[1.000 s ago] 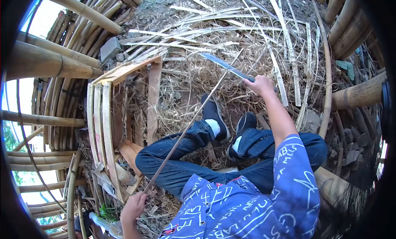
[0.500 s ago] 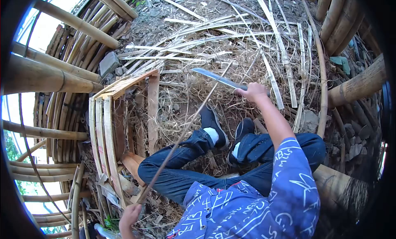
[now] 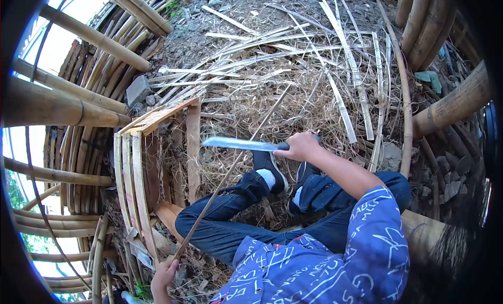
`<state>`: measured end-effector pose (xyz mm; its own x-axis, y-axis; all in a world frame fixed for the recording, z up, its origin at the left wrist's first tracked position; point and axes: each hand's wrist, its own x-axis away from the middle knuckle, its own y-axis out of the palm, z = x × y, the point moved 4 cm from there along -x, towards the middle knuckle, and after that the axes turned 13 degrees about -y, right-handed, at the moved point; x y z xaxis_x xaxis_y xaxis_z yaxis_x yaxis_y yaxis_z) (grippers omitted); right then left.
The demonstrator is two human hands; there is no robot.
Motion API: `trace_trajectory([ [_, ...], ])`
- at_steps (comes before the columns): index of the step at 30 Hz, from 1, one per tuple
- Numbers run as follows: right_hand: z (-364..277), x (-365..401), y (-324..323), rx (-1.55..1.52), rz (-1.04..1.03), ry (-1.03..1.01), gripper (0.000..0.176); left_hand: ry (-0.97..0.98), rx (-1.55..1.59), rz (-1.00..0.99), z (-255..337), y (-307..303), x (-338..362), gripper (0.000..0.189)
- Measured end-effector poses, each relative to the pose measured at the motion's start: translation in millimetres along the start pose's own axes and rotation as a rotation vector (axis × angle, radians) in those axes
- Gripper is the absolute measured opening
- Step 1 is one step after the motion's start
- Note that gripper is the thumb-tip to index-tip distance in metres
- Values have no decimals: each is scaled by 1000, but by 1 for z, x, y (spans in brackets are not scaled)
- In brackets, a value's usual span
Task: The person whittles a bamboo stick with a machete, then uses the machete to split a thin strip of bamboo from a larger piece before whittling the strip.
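Note:
My right hand (image 3: pixel 299 147) is closed round the dark handle of a machete (image 3: pixel 238 143), whose long blade points left and crosses over a thin bamboo strip (image 3: pixel 217 191). At the lower left, my left hand (image 3: pixel 165 275) grips the near end of that strip. From there the strip slants up over my bent leg in dark jeans (image 3: pixel 220 212), its far end lying above the shavings on the ground. The blade overlaps the strip above my shoe (image 3: pixel 270 170).
A wooden crate (image 3: pixel 137 173) stands at my left. Several pale split strips (image 3: pixel 335 89) and curly shavings (image 3: pixel 251 112) cover the ground ahead. Thick bamboo poles (image 3: pixel 63 102) line the left, with another pole (image 3: pixel 450 107) at right. A grey block (image 3: pixel 138 90) lies beyond the crate.
My right hand has drawn the machete back toward my body and to the left along the strip. My left hand keeps its grip on the strip's near end, almost unmoved.

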<state>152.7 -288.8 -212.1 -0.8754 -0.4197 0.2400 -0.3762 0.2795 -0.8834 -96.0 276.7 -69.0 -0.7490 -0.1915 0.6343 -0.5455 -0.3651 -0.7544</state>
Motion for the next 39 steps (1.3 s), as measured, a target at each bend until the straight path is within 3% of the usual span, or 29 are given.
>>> trace_trajectory([
  [2,7,-6,-7,26,-13,-34,83,-47,-227,76,-37,1,-1,48],
  [4,50,-12,-8,12,12,146,81,-55,-150,35,-72,3,0,52],
  [6,102,-8,-3,-47,163,430,80,-107,-162,-1,-106,7,-3,54],
  [7,102,-9,1,-50,165,427,80,-92,-192,21,-54,-2,5,56],
  [8,104,-11,1,-14,155,428,81,-93,-186,28,-39,-11,15,56],
  [10,94,-12,-4,29,122,402,82,-396,85,-22,-35,-25,23,59],
  [11,89,-12,-4,16,113,386,82,-417,104,-23,-41,-25,23,59],
  [18,85,18,-19,-34,105,332,81,-134,-106,17,-156,8,-11,61],
  [20,80,20,-22,-38,118,338,81,-94,-164,24,-112,10,-16,59],
  [22,51,18,-27,-30,52,269,81,-82,-246,30,8,-4,-2,56],
  [23,39,10,-19,2,60,199,81,-73,-184,10,31,-7,-5,51],
  [26,5,-2,-8,18,52,55,79,-181,-239,-9,17,-2,-24,48],
  [27,4,-8,1,16,55,20,78,-268,56,-67,5,-4,-23,45],
  [28,5,-8,1,11,57,21,78,-269,50,-66,-6,-3,-23,45],
  [31,21,0,-28,-50,19,159,76,-152,44,-1,-77,7,-25,42],
  [34,112,8,-23,-76,61,557,77,-309,20,-43,-53,-28,36,43],
  [36,143,21,-10,23,128,577,79,-339,33,-35,-41,-34,42,43],
  [39,126,19,-18,3,121,557,79,-396,27,7,-25,-37,34,42],
])
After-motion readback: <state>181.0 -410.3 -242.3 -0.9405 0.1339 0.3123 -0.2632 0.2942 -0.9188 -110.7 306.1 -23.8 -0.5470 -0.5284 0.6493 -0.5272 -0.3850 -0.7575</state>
